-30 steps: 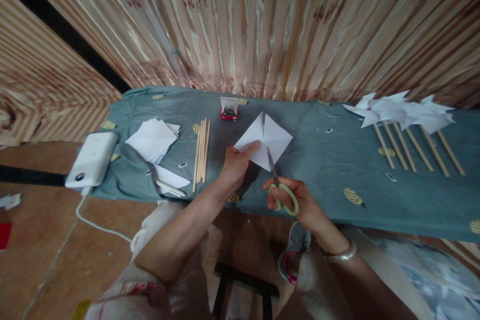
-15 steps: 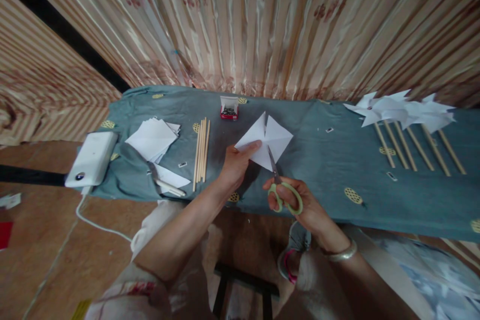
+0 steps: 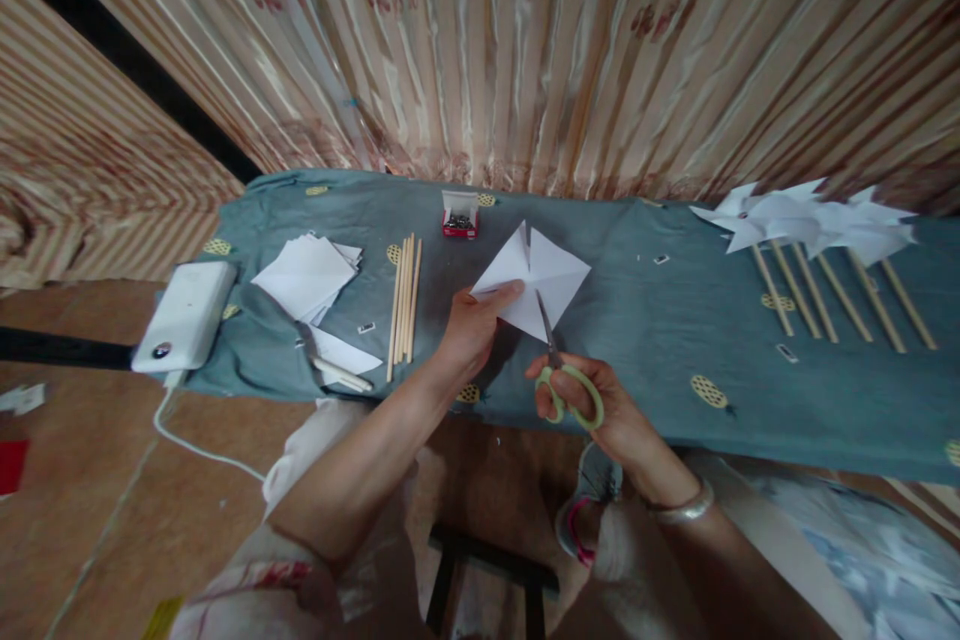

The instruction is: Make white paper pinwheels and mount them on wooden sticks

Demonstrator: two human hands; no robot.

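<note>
Between thumb and fingers, my left hand [image 3: 480, 322] pinches the left side of a square of white paper [image 3: 556, 272], turned corner-up, with a slit running in from its top corner. My right hand [image 3: 592, 407] grips scissors [image 3: 577, 393] with light green handles; a finger and thumb sit in the loops. The scissor blades point up at the near corner of the paper and lie along it toward the middle. Whether the lower blade is under the sheet is too small to tell.
Left of my hands lie wooden sticks [image 3: 405, 305], a stack of white paper [image 3: 304, 278], a pale pen-like tool [image 3: 341, 375] and a white power bank [image 3: 184, 317]. Behind the paper stands a small red box [image 3: 460, 217] of metal bits. Paper pinwheels [image 3: 791, 217] on sticks lie at right.
The right corner of the paper has shifted slightly to the right and up, and the slit looks a little wider. Both hands keep nearly the same place and hold.
</note>
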